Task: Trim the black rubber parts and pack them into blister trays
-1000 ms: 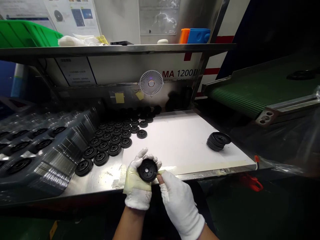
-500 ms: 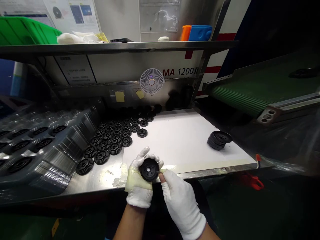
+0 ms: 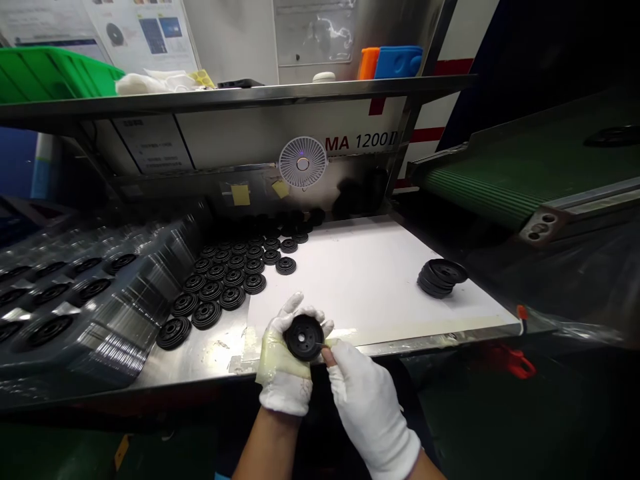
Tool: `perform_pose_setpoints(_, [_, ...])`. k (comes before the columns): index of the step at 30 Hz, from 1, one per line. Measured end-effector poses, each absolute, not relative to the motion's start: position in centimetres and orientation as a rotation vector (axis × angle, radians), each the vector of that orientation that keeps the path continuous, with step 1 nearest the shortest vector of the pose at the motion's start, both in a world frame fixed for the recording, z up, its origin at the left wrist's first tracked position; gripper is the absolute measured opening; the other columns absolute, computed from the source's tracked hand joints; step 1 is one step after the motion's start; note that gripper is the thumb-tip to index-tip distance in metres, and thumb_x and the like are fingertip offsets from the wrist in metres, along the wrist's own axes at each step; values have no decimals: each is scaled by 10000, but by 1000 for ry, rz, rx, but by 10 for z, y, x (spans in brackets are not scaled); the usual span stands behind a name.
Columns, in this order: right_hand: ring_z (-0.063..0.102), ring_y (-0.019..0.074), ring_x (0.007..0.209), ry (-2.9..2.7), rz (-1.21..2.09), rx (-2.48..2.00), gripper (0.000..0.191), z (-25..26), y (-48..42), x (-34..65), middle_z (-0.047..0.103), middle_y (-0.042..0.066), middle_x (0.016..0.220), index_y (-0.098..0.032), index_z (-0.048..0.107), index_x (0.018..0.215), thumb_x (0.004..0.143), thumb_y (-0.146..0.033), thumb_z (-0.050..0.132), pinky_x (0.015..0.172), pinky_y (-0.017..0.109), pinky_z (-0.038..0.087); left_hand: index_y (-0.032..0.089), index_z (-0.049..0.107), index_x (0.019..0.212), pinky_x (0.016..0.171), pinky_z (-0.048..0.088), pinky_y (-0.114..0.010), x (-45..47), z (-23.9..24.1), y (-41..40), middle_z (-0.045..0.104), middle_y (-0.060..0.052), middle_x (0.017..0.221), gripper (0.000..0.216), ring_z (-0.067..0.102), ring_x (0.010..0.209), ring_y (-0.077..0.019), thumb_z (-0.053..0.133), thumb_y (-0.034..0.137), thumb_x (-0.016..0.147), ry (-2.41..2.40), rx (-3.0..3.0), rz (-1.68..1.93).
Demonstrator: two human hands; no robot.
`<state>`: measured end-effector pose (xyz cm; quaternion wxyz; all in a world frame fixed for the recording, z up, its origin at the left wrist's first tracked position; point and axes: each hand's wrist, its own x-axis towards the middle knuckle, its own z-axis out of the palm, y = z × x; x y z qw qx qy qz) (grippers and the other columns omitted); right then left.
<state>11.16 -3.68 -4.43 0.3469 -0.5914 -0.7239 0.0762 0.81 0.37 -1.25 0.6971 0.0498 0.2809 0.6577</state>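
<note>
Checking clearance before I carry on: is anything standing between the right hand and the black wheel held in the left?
Nothing visible blocks it. The right hand is at the right edge of the black wheel, which the left hand holds; only a thin item, too small to identify, shows between hand and rim.

A: Saw all of the green bin [image 3: 60, 77]?
B: No, lost one end past the left edge.
A: Read the papers [image 3: 143, 35]?
B: Couldn't, too blurry.
A: Made out the thin thing [image 3: 321, 345] in the right hand [image 3: 369, 403]?
B: No, looked too small.
A: Saw the back of the black wheel [image 3: 308, 331]?
B: Couldn't, with the left hand [image 3: 285, 367] there.
</note>
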Motion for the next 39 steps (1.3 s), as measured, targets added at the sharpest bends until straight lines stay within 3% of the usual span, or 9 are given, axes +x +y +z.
perform_pose_setpoints(3, [509,123,517,-1859,166,-1548,258,-46,-38,110,558,-28,585,-221,501,695,904,-298,370,509,269,268,181,597,886,727,533,-352,16,-12,8,566,7,661,146,597,653,-135,596,179,740,613,50,1558])
perform_pose_setpoints(6, [496,111,498,-1856,199,-1540,276,-46,-42,106,556,-29,574,-216,484,669,904,-290,362,501,262,263,190,593,859,773,519,-305,21,-12,9,568,19,669,122,594,664,-105,597,146,745,604,-12,1623])
perform_pose_setpoints(9, [481,104,487,-1858,211,-1516,282,-44,-43,107,557,-26,573,-211,488,669,906,-283,352,498,255,265,170,602,987,823,508,-349,19,-12,4,633,-57,832,246,626,819,-168,570,138,745,596,37,1591])
perform_pose_setpoints(12, [503,116,514,-1860,210,-1509,268,-43,-42,112,579,-19,601,-216,508,697,906,-285,355,510,260,275,134,590,1062,769,517,-435,12,-13,0,634,-141,946,328,621,885,-261,531,177,742,608,81,1450])
perform_pose_setpoints(17, [492,121,510,-1857,203,-1540,250,-43,-41,111,565,-28,594,-224,499,708,905,-287,358,509,270,268,155,602,866,670,519,-329,11,-16,4,566,-21,673,124,583,663,-153,571,170,746,589,67,1503])
perform_pose_setpoints(24, [508,117,536,-1862,300,-1594,287,-42,-44,107,567,-21,619,-217,485,700,917,-315,325,519,268,268,182,610,881,770,512,-318,17,-27,3,566,9,709,132,576,693,-121,586,156,754,572,185,1656])
perform_pose_setpoints(28, [497,116,523,-1867,282,-1573,282,-43,-45,107,566,-23,603,-216,480,687,913,-302,335,511,273,248,170,603,984,824,496,-395,12,-25,1,602,-32,766,222,600,780,-167,568,174,765,606,191,1572])
perform_pose_setpoints(31, [470,111,483,-1877,230,-1539,290,-45,-46,106,549,-29,564,-215,461,658,908,-300,343,493,279,228,150,596,1025,766,506,-437,9,-22,-2,615,-80,810,269,604,811,-223,540,213,769,653,169,1470])
perform_pose_setpoints(39, [506,121,512,-1886,268,-1609,267,-47,-45,104,568,-29,585,-224,477,683,903,-302,348,507,282,237,169,608,871,661,491,-292,12,-24,-1,547,-12,718,125,546,692,-139,563,244,781,588,143,1623])
